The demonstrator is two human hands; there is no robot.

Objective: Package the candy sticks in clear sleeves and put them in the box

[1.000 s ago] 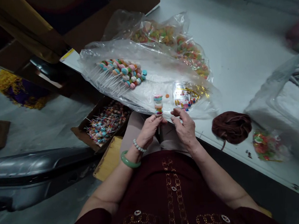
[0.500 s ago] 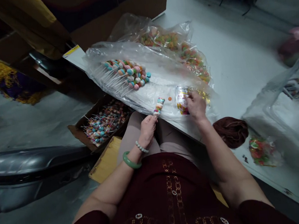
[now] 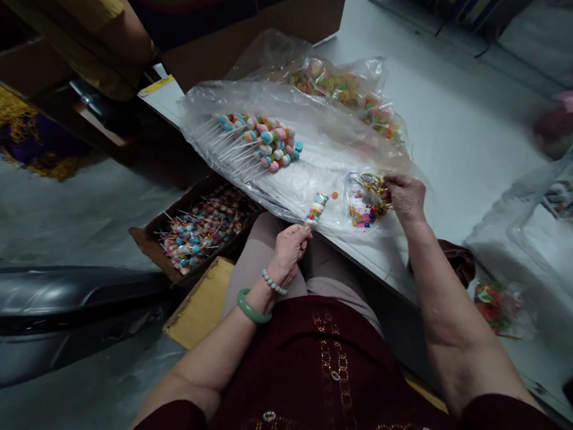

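Observation:
My left hand [image 3: 290, 247] is closed round the stick end of a candy skewer [image 3: 317, 207], whose colourful pieces sit inside a clear wrapper. Over the table's near part, my right hand [image 3: 405, 198] pinches at a bunch of gold twist ties [image 3: 375, 187]; how many are between the fingers is too small to tell. Those ties lie on a stack of printed clear bags [image 3: 360, 208]. One orange candy piece [image 3: 334, 195] lies between the two hands. Further left, a pile of unwrapped candy skewers [image 3: 270, 143] rests on a plastic sheet [image 3: 307, 173], white sticks pointing left.
Bags of gummy candy [image 3: 335, 85] lie at the back. Below the table edge stands a carton [image 3: 143, 244] of wrapped skewers. A brown cloth [image 3: 458, 260], a small candy bag [image 3: 497, 303] and a clear plastic-lined bin [image 3: 532, 220] are at right. Another person's arm [image 3: 125, 35] shows upper left.
My right hand has moved right, off the printed bags to the gold ties, uncovering more of the bags. My left hand still holds the wrapped skewer. The view has shifted slightly.

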